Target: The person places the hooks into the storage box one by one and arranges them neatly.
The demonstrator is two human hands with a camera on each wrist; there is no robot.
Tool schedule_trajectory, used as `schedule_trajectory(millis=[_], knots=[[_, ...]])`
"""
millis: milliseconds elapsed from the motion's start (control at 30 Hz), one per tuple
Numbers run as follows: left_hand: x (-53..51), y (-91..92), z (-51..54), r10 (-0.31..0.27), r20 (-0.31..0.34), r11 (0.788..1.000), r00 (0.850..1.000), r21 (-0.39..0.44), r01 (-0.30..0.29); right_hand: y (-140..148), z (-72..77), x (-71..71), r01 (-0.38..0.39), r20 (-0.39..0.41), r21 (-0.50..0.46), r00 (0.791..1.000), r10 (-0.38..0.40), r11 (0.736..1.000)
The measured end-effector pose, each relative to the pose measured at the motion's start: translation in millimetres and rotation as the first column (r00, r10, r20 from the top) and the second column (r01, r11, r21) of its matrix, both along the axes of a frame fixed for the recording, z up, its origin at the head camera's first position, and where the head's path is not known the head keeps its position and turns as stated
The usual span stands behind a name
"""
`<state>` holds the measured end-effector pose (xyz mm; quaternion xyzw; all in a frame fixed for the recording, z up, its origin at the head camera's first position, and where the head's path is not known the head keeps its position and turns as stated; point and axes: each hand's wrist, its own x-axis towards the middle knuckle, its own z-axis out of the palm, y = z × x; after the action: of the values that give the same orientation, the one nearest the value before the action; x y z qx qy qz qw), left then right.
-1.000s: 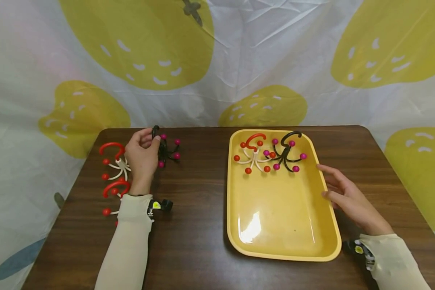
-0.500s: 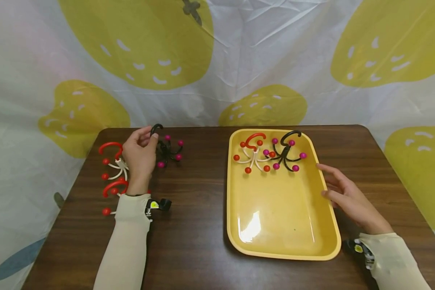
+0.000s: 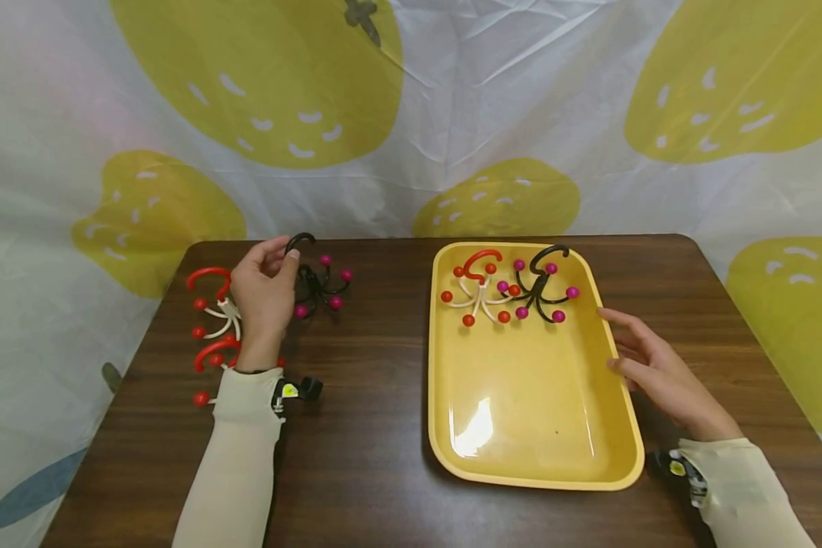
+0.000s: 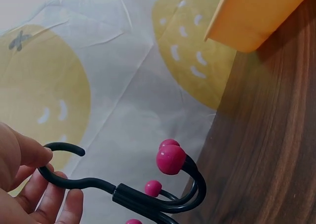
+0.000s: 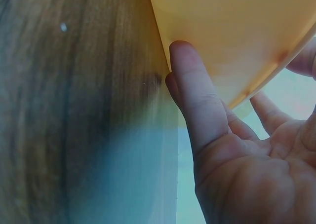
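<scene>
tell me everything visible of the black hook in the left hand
The black hook has a curved top, a straight sleeve and curved arms tipped with pink balls, four visible. It looks like plastic. The left hand pinches it by the curved top, arms spreading rightward in the head view. Whether it touches the table is unclear.

We observe a creased white cloth (image 3: 428,114) printed with large yellow fruit (image 3: 267,84) behind a dark wood-grain table (image 3: 363,426), far corners rounded; we note a dull sheen.
</scene>
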<state>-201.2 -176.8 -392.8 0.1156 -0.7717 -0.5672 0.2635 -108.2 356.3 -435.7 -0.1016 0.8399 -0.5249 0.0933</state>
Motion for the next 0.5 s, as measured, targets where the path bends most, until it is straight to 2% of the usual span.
schedule_trajectory(millis=[267, 500], knots=[[6.5, 5.3, 10.4, -0.03, -0.032, 1.0, 0.999, 0.01, 0.03, 0, -0.5, 0.2, -0.003, 0.001, -0.008, 1.0, 0.003, 1.0], [10.5, 11.5, 20.1, -0.078, -0.065, 0.997, 0.995, 0.017, 0.08, -1, -0.1, 0.3, 0.004, 0.001, 0.0, 1.0, -0.004, 1.0]])
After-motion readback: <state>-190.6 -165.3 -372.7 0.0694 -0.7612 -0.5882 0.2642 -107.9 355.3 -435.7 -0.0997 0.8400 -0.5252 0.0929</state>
